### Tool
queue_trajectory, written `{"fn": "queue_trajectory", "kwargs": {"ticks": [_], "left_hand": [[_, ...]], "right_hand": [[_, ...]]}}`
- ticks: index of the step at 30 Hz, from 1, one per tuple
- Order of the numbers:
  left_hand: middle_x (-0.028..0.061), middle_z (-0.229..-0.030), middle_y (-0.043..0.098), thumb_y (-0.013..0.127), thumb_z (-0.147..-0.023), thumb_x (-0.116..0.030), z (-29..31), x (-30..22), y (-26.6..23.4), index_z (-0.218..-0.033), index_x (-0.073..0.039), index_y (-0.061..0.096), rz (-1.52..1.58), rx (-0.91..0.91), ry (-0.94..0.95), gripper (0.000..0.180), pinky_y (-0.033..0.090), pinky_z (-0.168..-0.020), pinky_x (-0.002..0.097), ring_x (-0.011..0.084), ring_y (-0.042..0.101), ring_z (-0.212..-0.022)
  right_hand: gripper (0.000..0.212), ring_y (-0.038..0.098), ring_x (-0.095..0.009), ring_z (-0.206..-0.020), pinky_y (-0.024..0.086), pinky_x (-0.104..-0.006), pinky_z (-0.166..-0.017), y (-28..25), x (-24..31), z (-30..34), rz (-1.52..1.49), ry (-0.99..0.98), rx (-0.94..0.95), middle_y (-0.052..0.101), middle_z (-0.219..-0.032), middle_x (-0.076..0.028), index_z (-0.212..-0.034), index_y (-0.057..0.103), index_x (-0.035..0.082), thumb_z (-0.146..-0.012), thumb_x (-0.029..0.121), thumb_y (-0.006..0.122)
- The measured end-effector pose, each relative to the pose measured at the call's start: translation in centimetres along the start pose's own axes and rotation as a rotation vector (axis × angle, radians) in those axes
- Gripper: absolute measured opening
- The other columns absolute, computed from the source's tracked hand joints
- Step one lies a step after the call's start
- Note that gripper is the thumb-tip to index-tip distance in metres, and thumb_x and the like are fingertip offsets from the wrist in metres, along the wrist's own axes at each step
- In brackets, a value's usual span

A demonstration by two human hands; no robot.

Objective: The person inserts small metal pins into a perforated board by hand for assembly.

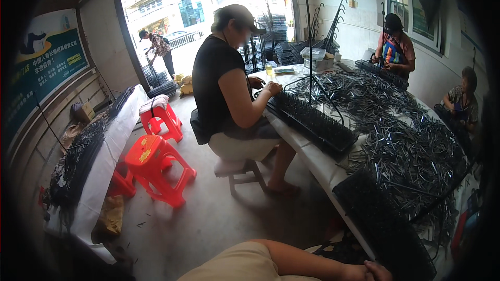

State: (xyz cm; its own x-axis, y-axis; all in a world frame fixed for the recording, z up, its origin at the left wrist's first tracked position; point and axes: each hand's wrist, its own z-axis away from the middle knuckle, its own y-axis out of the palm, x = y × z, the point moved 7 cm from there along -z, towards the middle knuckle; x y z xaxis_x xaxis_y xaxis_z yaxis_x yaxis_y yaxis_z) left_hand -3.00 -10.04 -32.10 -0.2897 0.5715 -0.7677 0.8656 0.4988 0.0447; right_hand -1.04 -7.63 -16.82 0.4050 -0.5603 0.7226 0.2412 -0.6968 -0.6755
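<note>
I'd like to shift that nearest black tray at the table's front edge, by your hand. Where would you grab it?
I'd take the black tray by its long near rim, coming from the aisle side, probably one hand toward each end. It is long, flat and packed with upright pieces, so its top offers no hold, and loose metal parts crowd its far side. The hand rests beside that rim.

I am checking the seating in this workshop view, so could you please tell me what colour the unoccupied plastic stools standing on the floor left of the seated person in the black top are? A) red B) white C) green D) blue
A: the plastic stools on the concrete floor, between the long white-covered table and the seated person, are bright red.
</note>
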Motion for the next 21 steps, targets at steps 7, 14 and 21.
{"fn": "queue_trajectory", "kwargs": {"ticks": [7,14,21], "left_hand": [[0.0097,-0.091,0.064,0.063,-0.092,-0.008,0.1,1.1,0.8,-0.102,-0.003,0.068,0.358,-0.030,-0.255,0.011,0.052,-0.078,0.0370,0.0228,0.060,-0.084],[0.0100,-0.105,0.065,0.059,-0.098,-0.018,0.3,-4.8,-0.7,-0.105,-0.003,0.068,0.042,0.084,-0.126,0.019,0.050,-0.084,0.0352,0.0236,0.057,-0.092],[0.0070,-0.098,0.062,0.057,-0.100,-0.023,4.2,4.5,3.2,-0.103,-0.004,0.065,-1.150,0.236,0.363,0.021,0.047,-0.079,0.0317,0.0173,0.053,-0.088]], "right_hand": [[0.032,0.058,-0.034,-0.119,0.044,-0.0401,-0.101,0.9,0.7,-0.8,-0.009,0.062,0.014,0.064,-0.126,-0.018,-0.126,0.062,0.000,-0.100,0.016,0.051],[0.035,0.060,-0.038,-0.114,0.045,-0.0427,-0.099,2.9,0.2,0.3,0.023,0.016,0.022,0.064,-0.125,-0.020,-0.125,0.062,-0.001,-0.101,0.020,0.049],[0.036,0.059,-0.039,-0.114,0.044,-0.0433,-0.101,2.9,1.0,1.1,0.150,-0.066,0.014,0.064,-0.124,-0.020,-0.126,0.061,0.001,-0.102,0.024,0.049]]}}
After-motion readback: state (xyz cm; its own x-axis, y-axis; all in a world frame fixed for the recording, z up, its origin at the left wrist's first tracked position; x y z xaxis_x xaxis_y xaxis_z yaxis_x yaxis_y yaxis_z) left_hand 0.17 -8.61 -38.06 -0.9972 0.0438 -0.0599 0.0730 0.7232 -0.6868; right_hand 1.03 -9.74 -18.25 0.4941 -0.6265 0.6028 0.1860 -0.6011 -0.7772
